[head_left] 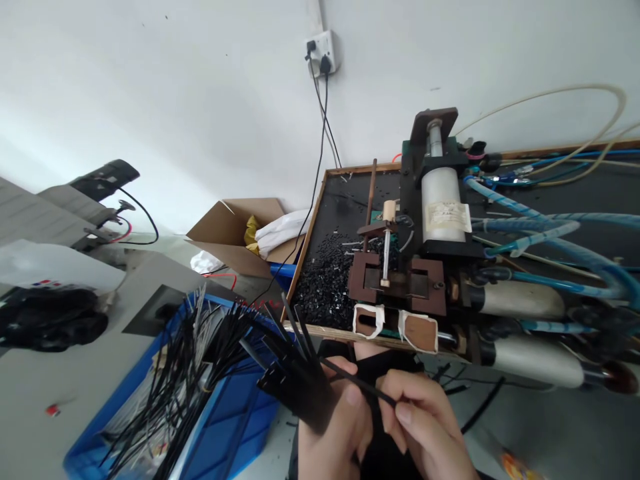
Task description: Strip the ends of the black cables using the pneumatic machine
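Head view. Left hand [330, 427]: fist clamped around a fanned bundle of thin black plastic cable ties [210, 373], low in frame above the blue plastic crate [235, 427].

Right hand [425, 420]: thumb and forefinger pinching a single black tie [357, 383] drawn out from the bundle — palm inward.

Risk, judged: a loosened fist would let the ties splay and spill; the pinched tie may drag neighbours out. Brown metal pneumatic press [400, 280] on the worktop beyond, untouched.

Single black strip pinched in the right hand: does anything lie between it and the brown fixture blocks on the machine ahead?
Nothing visible does. The right hand pinches the black strip below the tray's wooden edge; the left hand grips the bundle. Only open space and that low edge separate the strip from the fixture blocks.
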A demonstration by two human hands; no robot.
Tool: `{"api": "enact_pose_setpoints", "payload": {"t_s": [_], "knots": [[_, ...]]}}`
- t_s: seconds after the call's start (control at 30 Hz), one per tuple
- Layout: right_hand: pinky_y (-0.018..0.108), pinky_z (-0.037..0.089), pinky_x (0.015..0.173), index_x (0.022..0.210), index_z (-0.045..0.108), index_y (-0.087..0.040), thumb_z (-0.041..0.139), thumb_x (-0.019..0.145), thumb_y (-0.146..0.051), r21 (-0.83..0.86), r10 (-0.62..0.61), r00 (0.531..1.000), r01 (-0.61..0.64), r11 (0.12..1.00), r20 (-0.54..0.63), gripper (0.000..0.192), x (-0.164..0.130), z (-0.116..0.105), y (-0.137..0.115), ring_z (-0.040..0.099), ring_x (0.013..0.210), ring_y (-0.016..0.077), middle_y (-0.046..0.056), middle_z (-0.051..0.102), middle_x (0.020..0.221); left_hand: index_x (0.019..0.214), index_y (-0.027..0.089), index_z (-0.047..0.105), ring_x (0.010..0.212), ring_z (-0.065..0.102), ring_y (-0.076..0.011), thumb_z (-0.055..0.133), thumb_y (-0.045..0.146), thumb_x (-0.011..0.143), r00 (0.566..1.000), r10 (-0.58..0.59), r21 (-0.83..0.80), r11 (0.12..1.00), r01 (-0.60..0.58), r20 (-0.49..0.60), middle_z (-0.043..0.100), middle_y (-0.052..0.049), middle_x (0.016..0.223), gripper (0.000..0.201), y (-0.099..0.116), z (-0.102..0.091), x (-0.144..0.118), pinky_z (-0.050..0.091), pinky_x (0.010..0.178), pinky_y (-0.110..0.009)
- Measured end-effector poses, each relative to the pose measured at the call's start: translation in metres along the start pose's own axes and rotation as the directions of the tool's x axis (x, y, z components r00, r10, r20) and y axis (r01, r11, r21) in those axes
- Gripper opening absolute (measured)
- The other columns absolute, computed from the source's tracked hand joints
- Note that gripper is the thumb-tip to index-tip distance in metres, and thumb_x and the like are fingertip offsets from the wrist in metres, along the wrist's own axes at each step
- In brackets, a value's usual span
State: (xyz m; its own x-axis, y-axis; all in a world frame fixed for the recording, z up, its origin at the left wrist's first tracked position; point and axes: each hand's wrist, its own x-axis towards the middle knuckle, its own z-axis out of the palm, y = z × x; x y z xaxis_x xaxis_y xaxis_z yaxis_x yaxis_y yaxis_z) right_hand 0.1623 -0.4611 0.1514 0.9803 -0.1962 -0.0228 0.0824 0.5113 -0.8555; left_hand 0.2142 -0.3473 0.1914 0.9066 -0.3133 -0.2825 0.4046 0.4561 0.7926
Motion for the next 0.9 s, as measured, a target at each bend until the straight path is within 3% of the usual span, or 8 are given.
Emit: {"api": "enact_pose_setpoints", "payload": {"t_s": [0.17, 0.4, 0.7, 0.9], "knots": [[0.028, 0.027, 0.053, 0.073, 0.067, -0.018, 0.069, 0.096, -0.043, 0.252, 0.06, 0.99, -0.026, 0.967, -0.127, 0.034, 0.013, 0.01, 0.001, 0.039, 0.049, 0.0122, -0.003, 0.05, 0.057, 0.106, 0.023, 0.074, 0.042, 0.02, -0.0038, 0.085, 0.037, 0.09, 1.0, 0.003, 0.001, 1.0, -0.003, 0.017, 0.035, 0.012, 0.049, 0.024, 0.001, -0.002, 0.002, 0.025, 0.043, -0.016], [0.024, 0.029, 0.052, 0.083, 0.074, -0.016, 0.075, 0.095, -0.045, 0.296, 0.17, 0.972, -0.118, 0.948, -0.16, 0.031, 0.017, 0.016, 0.006, 0.044, 0.05, 0.0114, -0.004, 0.053, 0.054, 0.077, 0.02, 0.068, 0.04, 0.02, -0.0042, 0.091, 0.039, 0.083, 0.996, -0.084, 0.037, 0.996, 0.085, -0.027, 0.033, 0.011, 0.047, 0.03, 0.001, -0.003, 0.001, 0.023, 0.042, -0.018], [0.023, 0.035, 0.05, 0.081, 0.07, -0.017, 0.075, 0.095, -0.047, 0.333, 0.207, 0.97, -0.155, 0.93, -0.126, 0.033, 0.016, 0.021, 0.006, 0.047, 0.049, 0.012, -0.004, 0.053, 0.053, 0.075, 0.021, 0.064, 0.04, 0.026, -0.0051, 0.091, 0.038, 0.083, 0.995, -0.101, 0.035, 0.994, 0.101, -0.011, 0.034, 0.011, 0.046, 0.033, 0.003, -0.004, -0.002, 0.025, 0.045, -0.019], [0.023, 0.039, 0.048, 0.079, 0.073, -0.017, 0.076, 0.092, -0.044, 0.363, 0.201, 0.968, -0.136, 0.922, -0.148, 0.03, 0.016, 0.022, 0.008, 0.043, 0.048, 0.0126, -0.004, 0.05, 0.053, 0.077, 0.021, 0.068, 0.04, 0.021, -0.0049, 0.089, 0.038, 0.086, 0.995, -0.086, 0.004, 0.996, 0.086, 0.047, 0.033, 0.011, 0.044, 0.028, -0.002, -0.006, -0.002, 0.021, 0.046, -0.02]]}}
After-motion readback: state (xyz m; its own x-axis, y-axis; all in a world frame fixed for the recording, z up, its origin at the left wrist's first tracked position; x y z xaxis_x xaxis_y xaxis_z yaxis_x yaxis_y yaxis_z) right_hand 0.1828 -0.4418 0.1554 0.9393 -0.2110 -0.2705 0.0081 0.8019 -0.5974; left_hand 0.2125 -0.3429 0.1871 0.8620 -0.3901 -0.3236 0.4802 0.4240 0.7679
